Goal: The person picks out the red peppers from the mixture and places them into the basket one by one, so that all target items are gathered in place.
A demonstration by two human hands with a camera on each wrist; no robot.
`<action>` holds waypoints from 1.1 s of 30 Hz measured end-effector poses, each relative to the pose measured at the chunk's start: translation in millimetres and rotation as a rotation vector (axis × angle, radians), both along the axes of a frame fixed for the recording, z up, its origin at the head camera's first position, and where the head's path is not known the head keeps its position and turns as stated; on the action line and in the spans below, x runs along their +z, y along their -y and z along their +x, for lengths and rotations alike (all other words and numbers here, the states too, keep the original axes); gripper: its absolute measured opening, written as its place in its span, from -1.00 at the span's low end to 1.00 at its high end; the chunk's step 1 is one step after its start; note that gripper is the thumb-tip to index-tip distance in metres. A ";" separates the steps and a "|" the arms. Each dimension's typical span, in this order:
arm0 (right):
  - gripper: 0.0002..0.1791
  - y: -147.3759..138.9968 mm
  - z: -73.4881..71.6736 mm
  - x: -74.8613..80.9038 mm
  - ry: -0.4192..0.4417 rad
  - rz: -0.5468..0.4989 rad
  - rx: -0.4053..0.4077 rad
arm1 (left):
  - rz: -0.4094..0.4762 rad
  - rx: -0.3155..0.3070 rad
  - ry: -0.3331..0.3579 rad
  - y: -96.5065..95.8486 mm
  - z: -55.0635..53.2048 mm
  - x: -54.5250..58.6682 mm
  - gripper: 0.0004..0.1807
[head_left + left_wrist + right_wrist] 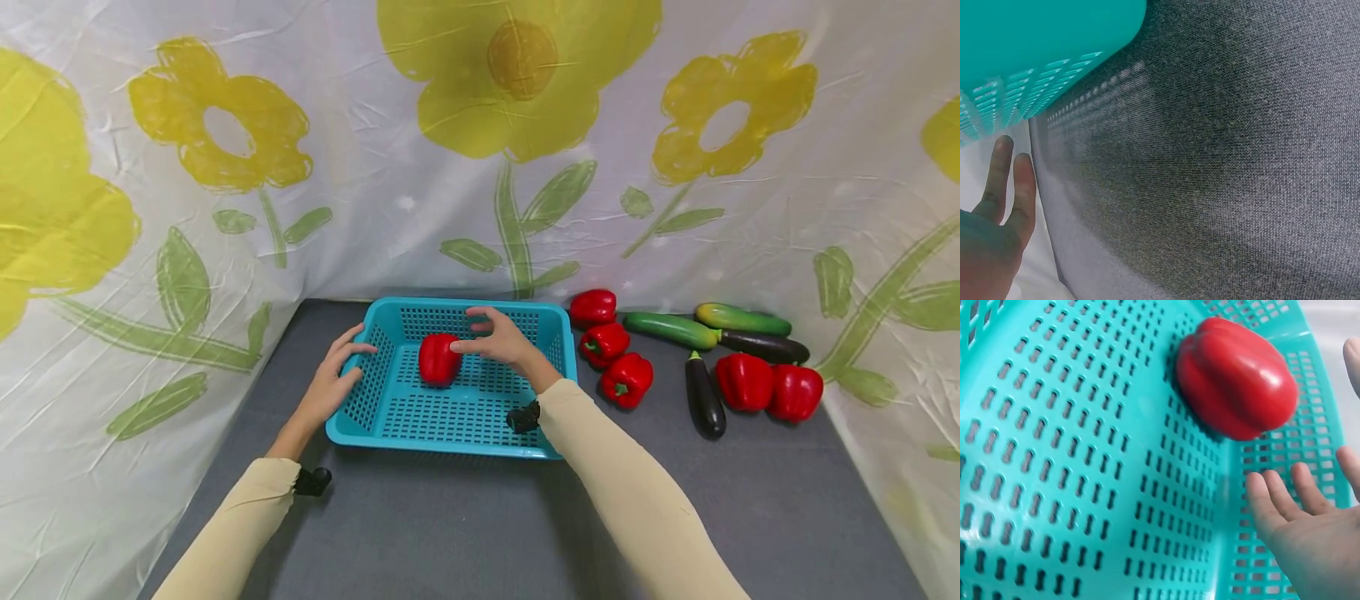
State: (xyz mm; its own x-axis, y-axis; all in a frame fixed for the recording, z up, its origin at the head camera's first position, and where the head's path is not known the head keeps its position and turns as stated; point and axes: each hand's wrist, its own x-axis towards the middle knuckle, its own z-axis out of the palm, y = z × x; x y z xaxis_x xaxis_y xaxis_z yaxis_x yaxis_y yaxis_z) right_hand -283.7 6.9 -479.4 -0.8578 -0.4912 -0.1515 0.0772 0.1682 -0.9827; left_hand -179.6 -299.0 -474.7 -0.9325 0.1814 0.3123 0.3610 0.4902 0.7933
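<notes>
A red bell pepper (437,363) lies inside a blue plastic basket (450,448) with perforated walls and floor. Over the basket, my right hand (501,340) is spread, its thumb overlapping the pepper's right side in the head view. The right wrist view shows the pepper (1235,378) with a gap between it and the loosely extended fingers (1310,490). My left hand (324,388) is at the basket's left side, fingertips reaching over the rim. In the left wrist view two fingers (1024,187) are straight, just below the basket's wall (1047,37).
Right of the basket lie several red bell peppers (627,380), a green zucchini (670,329), another, yellow-green zucchini (742,319) and two eggplants (705,397). A flower-printed white sheet (360,208) hangs behind the dark grey table (450,533).
</notes>
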 end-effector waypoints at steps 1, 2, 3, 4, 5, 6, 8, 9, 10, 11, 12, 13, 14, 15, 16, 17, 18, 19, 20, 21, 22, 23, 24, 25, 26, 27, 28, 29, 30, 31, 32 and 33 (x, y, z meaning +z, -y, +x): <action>-0.19 -2.1 -0.1 1.9 -0.004 0.003 0.001 | 0.000 0.000 0.000 -0.2 0.0 0.1 -0.61; -0.19 -4.4 0.0 4.1 -0.006 0.003 0.003 | 0.001 0.000 0.002 -0.4 -0.1 0.2 -0.61; -0.20 -6.8 0.1 6.0 -0.006 0.000 0.005 | 0.002 0.000 0.006 -0.5 -0.1 0.3 -0.61; -0.21 -9.0 0.1 7.7 -0.005 -0.005 0.007 | 0.000 -0.001 0.004 -0.5 -0.1 0.3 -0.61; -0.22 -11.3 0.1 9.3 -0.009 -0.009 0.010 | 0.002 -0.002 0.006 -0.4 0.0 0.3 -0.61; -0.23 -13.6 0.6 11.3 -0.011 -0.014 0.014 | 0.002 -0.002 0.007 -0.5 0.1 0.5 -0.61; -0.25 -18.6 1.5 15.2 -0.019 -0.022 0.021 | 0.003 -0.007 0.006 -0.8 0.3 0.4 -0.61; -0.27 -21.0 2.1 16.9 -0.023 -0.028 0.025 | 0.003 -0.008 0.006 -1.0 0.4 0.5 -0.61; -0.28 -23.5 2.7 18.9 -0.029 -0.032 0.028 | 0.002 -0.009 0.004 -1.2 0.5 0.5 -0.61; -0.30 -25.9 3.7 21.4 -0.036 -0.036 0.030 | 0.004 -0.009 0.005 -1.4 0.5 0.6 -0.61; -0.33 -28.2 4.8 23.9 -0.045 -0.038 0.029 | 0.005 -0.008 0.005 -1.5 0.6 0.7 -0.61; -0.37 -30.5 5.7 26.3 -0.056 -0.042 0.027 | 0.006 -0.006 0.006 -1.6 0.7 0.8 -0.61; -0.42 -32.6 6.6 28.5 -0.068 -0.050 0.027 | 0.009 -0.004 0.008 -1.7 0.9 1.0 -0.61; -0.47 -34.7 7.8 31.1 -0.078 -0.061 0.025 | 0.009 -0.002 0.009 -1.8 1.0 1.2 -0.61; -0.51 -36.8 9.0 33.5 -0.087 -0.076 0.023 | 0.009 0.001 0.011 -1.9 1.1 1.4 -0.61; -0.56 -38.7 10.3 35.9 -0.098 -0.089 0.022 | 0.010 0.005 0.015 -1.9 1.4 1.6 -0.61; -0.59 -40.5 11.6 38.2 -0.110 -0.103 0.020 | 0.009 0.007 0.017 -2.0 1.5 1.8 -0.61; -0.61 -42.3 13.1 40.6 -0.119 -0.119 0.020 | 0.008 0.009 0.020 -2.0 1.5 1.8 -0.61; -0.63 -44.1 14.6 42.9 -0.126 -0.133 0.019 | 0.008 0.009 0.021 -2.1 1.5 1.8 -0.61; -0.64 -45.7 16.2 45.1 -0.131 -0.146 0.017 | 0.008 0.008 0.020 -2.1 1.5 1.8 -0.61; -0.65 -47.2 17.7 47.0 -0.133 -0.157 0.014 | 0.009 0.006 0.019 -2.1 1.4 1.7 -0.61; -0.66 -48.6 19.1 48.6 -0.137 -0.166 0.011 | 0.010 0.004 0.018 -2.2 1.4 1.7 -0.61; -0.67 -49.9 20.5 50.0 -0.140 -0.176 0.010 | 0.010 0.003 0.016 -2.1 1.2 1.7 -0.61; -0.67 -51.1 21.5 50.7 -0.141 -0.185 0.007 | 0.011 0.002 0.015 -2.2 1.3 1.7 -0.61; -0.68 -52.4 22.5 51.4 -0.143 -0.194 0.006 | 0.012 -0.001 0.011 -2.3 1.6 1.9 -0.61; -0.69 -53.5 23.6 51.9 -0.146 -0.201 0.003 | 0.013 -0.003 0.008 -2.4 1.8 2.2 -0.61; -0.69 -54.8 24.3 52.0 -0.151 -0.206 0.001 | 0.012 -0.003 0.007 -2.5 1.8 2.2 -0.61; -0.70 -56.2 25.1 52.2 -0.154 -0.210 -0.003 | 0.011 -0.003 0.006 -2.5 2.1 2.5 -0.61; -0.71 -57.6 25.7 52.4 -0.155 -0.214 -0.006 | 0.010 -0.003 0.004 -2.5 2.3 2.6 -0.61; -0.71 -59.2 26.6 52.7 -0.157 -0.216 -0.009 | 0.009 -0.004 0.002 -2.6 2.4 2.7 -0.61; -0.71 -61.2 27.5 53.4 -0.159 -0.215 -0.013 | 0.008 -0.005 0.000 -2.7 2.5 2.7 -0.61; -0.72 -63.4 28.3 53.9 -0.161 -0.217 -0.015 | 0.008 -0.004 0.000 -2.7 2.5 2.8 -0.61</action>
State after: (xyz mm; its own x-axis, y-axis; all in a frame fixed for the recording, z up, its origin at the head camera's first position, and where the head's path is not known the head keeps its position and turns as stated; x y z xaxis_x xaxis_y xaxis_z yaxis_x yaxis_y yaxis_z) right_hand -255.4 70.3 -425.5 -0.8698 -0.4842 0.0949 -0.0820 -0.0478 -0.9955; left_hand -177.1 -296.4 -472.0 -0.9318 0.1826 0.3138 0.3630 0.4828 0.7969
